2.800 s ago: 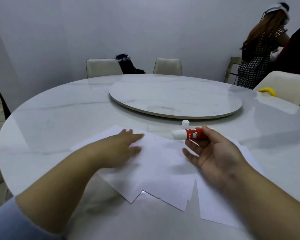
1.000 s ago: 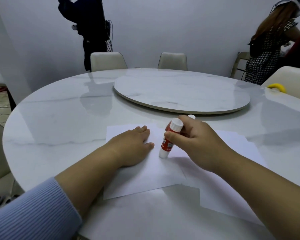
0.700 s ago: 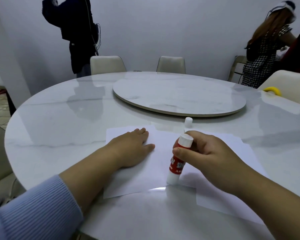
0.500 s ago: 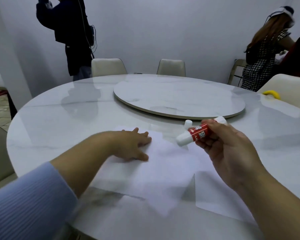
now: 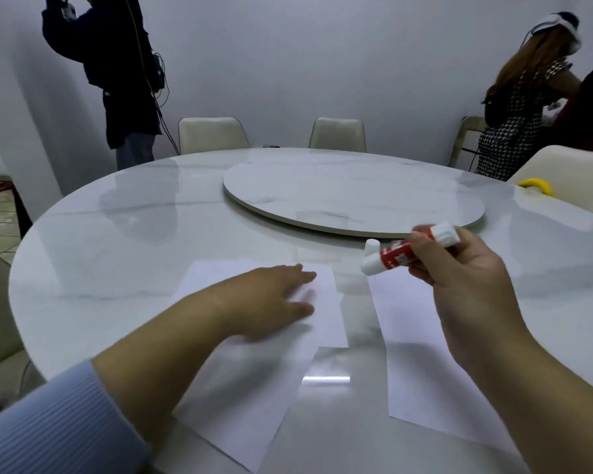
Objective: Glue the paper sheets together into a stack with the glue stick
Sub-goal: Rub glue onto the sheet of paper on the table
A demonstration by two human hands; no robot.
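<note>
White paper sheets lie on the round marble table (image 5: 124, 241) near its front edge. My left hand (image 5: 271, 306) rests flat with straight fingers on the top sheet (image 5: 240, 398) of the left pile, which lies askew over a sheet below (image 5: 329, 309). A separate sheet (image 5: 418, 364) lies to the right. My right hand (image 5: 459, 278) grips the red and white glue stick (image 5: 401, 256) above the table, its open end pointing left. The white cap (image 5: 371, 246) stands on the table just behind it.
A raised turntable (image 5: 353, 196) fills the table's middle. A yellow object (image 5: 536, 186) lies at the far right edge. Cream chairs stand around the table. One person (image 5: 117, 70) stands at the back left, another person (image 5: 528, 97) at the back right.
My right hand has lifted the glue stick off the paper and carried it up and right. My left hand has slid the top sheet left, leaving a gap to the right sheet.
</note>
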